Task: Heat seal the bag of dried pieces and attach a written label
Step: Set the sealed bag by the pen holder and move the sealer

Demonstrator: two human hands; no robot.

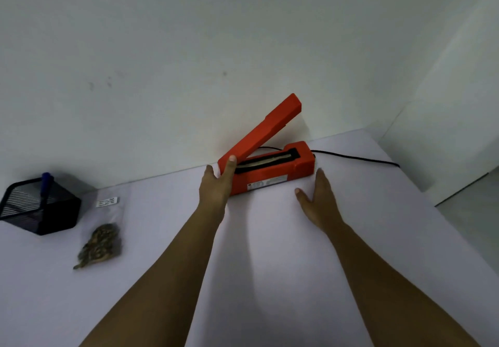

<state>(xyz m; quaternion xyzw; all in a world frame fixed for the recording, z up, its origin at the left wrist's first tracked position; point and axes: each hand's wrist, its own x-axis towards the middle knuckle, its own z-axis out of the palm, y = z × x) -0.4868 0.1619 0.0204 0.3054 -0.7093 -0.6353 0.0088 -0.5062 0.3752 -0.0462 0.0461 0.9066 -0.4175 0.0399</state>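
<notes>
An orange heat sealer (pixel 272 176) stands at the back of the white table, its arm (pixel 264 127) raised at an angle and the sealing strip exposed. My left hand (pixel 216 187) rests against the sealer's left end, thumb touching the hinge corner, fingers apart. My right hand (pixel 318 200) lies flat and open on the table just in front of the sealer's right end, holding nothing. A clear bag of brown dried pieces (pixel 101 244) lies flat at the left, with a small white label (pixel 107 201) near its top edge.
A black mesh pen holder (pixel 40 208) with a blue pen (pixel 46 184) stands at the far left. The sealer's black cord (pixel 359 158) runs right along the wall. The table edge (pixel 459 236) drops off at the right, white wall behind.
</notes>
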